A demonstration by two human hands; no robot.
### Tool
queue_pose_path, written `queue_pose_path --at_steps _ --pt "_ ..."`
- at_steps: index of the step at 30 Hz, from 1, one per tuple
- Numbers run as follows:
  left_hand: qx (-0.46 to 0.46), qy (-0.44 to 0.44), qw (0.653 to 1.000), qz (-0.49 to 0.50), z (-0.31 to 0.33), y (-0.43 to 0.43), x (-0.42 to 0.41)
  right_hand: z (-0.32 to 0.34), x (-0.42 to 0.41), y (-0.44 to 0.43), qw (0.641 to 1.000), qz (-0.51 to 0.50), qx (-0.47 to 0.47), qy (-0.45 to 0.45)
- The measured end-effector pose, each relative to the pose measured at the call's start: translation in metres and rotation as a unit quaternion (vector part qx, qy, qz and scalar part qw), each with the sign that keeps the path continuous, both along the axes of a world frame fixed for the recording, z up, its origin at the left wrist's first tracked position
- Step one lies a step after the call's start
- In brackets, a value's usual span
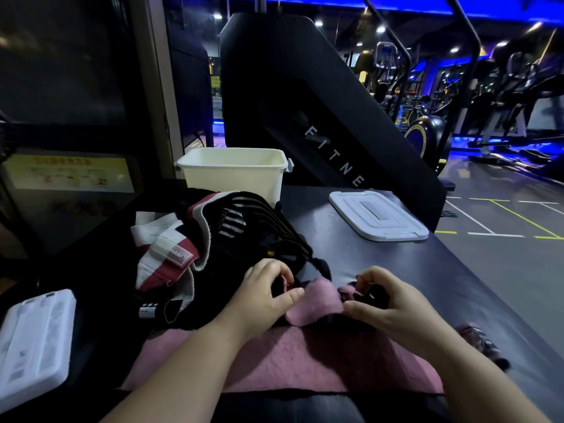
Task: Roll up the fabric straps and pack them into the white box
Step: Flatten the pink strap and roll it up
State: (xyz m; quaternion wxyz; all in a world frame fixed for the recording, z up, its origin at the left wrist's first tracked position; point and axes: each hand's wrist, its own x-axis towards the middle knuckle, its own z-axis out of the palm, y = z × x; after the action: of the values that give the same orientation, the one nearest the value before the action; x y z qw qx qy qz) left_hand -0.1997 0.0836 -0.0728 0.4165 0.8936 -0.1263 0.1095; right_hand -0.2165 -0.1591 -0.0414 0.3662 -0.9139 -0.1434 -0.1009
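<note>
Both hands work on 1 pink strap (317,297) at 6 o'clock on the dark tabletop (396,270). The left hand (268,288) pinches its folded edge, fingers (293,296) curled onto the cloth. The right hand (393,303) grips the strap's black end, fingers clamped round it. The step in hand looks like starting the roll. To do it well, keep the edges lined up, turn the black end over tightly and hold tension with the left. The white box (235,175) stands open at 12 o'clock, its lid (378,218) at 2 o'clock, and more straps (213,239) are heaped at 10 o'clock.
</note>
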Motion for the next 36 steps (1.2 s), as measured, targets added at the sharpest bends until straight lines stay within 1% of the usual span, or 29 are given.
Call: queue_pose_path --at_steps 2,4,7,10,13,16,17,19,23,27,28,30,32,34,36 --pt "0.051 -0.015 0.998 -0.018 -0.001 -0.001 -0.001 -0.001 -0.003 -0.003 1.0 -0.027 -0.001 0.009" --pt "0.072 -0.015 0.997 -0.037 0.001 -0.003 -0.003 -0.002 -0.006 -0.007 0.999 -0.041 -0.007 0.017" --pt "0.08 -0.013 0.996 -0.049 0.004 -0.007 -0.007 -0.003 -0.007 -0.015 0.998 -0.047 0.005 0.037" --pt "0.081 -0.017 0.996 -0.04 0.007 -0.013 -0.008 -0.001 -0.008 -0.017 0.997 -0.04 0.017 0.063" --pt "0.09 0.006 0.995 -0.041 0.009 -0.021 -0.008 0.004 -0.004 -0.013 0.997 -0.036 0.022 0.069" --pt "0.151 0.025 0.988 -0.029 0.013 -0.03 -0.007 0.007 0.002 -0.006 0.996 -0.038 0.061 0.062" --pt "0.157 0.033 0.987 -0.027 0.014 -0.033 -0.006 0.007 0.004 -0.005 0.994 -0.043 0.08 0.06" --pt "0.149 0.037 0.988 -0.023 0.014 -0.036 -0.004 0.005 0.007 -0.004 0.99 -0.055 0.119 0.058" --pt "0.138 0.006 0.99 -0.017 0.015 -0.037 0.0 0.001 0.008 -0.007 0.98 -0.052 0.177 0.074" --pt "0.059 0.017 0.998 -0.028 0.017 -0.033 -0.003 0.0 0.007 -0.015 0.974 -0.048 0.191 0.113" --pt "0.05 0.015 0.998 -0.031 0.017 -0.032 -0.004 0.001 0.008 -0.018 0.974 -0.049 0.188 0.117" --pt "0.041 0.016 0.998 -0.035 0.017 -0.032 -0.006 0.001 0.008 -0.024 0.98 -0.055 0.152 0.116" --pt "0.038 0.02 0.999 -0.034 0.016 -0.034 -0.008 0.003 0.007 -0.028 0.981 -0.063 0.127 0.136" --pt "0.043 0.017 0.998 -0.034 0.015 -0.036 -0.01 0.006 0.004 -0.032 0.979 -0.074 0.109 0.156" --pt "0.054 0.008 0.998 -0.039 0.013 -0.038 -0.012 0.011 -0.001 -0.035 0.981 -0.083 0.062 0.162"
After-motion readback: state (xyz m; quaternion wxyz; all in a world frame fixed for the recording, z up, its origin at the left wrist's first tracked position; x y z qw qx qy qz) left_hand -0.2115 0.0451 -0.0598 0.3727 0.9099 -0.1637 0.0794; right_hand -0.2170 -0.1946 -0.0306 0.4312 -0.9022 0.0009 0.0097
